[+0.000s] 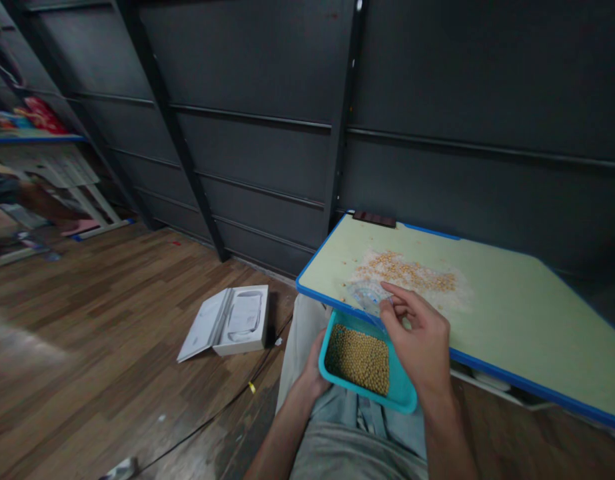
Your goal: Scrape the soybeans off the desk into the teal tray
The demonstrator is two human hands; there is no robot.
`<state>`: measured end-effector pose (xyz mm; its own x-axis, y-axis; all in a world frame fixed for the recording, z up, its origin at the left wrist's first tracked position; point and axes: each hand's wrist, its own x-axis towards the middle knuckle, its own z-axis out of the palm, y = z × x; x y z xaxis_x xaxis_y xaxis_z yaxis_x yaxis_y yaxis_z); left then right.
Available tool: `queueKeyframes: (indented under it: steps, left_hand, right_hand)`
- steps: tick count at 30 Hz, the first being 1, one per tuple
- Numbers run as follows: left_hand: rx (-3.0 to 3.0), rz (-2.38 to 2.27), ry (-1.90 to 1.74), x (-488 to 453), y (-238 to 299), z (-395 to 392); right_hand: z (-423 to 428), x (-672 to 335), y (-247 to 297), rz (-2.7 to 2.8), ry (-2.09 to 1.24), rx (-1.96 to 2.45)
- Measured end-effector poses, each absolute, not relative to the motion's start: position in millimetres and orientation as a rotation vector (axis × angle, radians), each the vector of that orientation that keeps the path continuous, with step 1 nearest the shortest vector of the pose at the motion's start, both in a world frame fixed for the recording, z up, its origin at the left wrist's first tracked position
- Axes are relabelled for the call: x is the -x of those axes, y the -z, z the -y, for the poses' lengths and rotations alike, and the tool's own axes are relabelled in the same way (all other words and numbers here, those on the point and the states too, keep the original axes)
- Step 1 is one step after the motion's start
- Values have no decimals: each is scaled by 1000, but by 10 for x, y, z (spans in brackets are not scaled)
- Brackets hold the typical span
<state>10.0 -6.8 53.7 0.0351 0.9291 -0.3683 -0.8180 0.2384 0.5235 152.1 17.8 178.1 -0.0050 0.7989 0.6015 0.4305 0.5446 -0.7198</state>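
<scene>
Under the table's near edge, my left hand grips the left side of a teal plastic tub, held tilted above my lap. Yellowish round beans, like soybeans, are gathered toward its left part. My right hand is over the table edge, thumb and fingers pinching a thin clear plastic piece with blue marks; its exact kind is unclear. Just beyond it, orange-yellow kernels lie spread over white grains on the pale green tabletop.
A dark brown flat object lies at the table's far edge. On the wooden floor to the left are an opened white box and a black cable. Dark wall panels stand behind. Another person's leg shows beneath a far-left table.
</scene>
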Motion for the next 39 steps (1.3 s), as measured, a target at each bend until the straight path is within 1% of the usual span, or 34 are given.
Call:
queueKeyframes:
  steps: [4, 10, 16, 24, 31, 39]
  left_hand:
    - [-187, -712, -1325, -110, -380, 41]
    - [-194, -692, -1298, -115, -341, 22]
    - [-174, -701, -1305, -101, -270, 23]
    - [-148, -699, -1277, -81, -221, 34]
    - [-136, -676, -1322, -72, -289, 55]
    - [-63, -768, -1420, 11, -416, 150]
  right_hand:
    - [-123, -1631, -1894, 1779, -343, 1027]
    - [-115, -1673, -1906, 1910, -364, 969]
    - [-197, -1746, -1867, 1909, -357, 997]
    - [-300, -1970, -1809, 1770, -325, 1050]
    - [-383, -1714, -1782, 1657, -425, 1058]
    - [-657, -1403, -1661, 1637, -512, 1070]
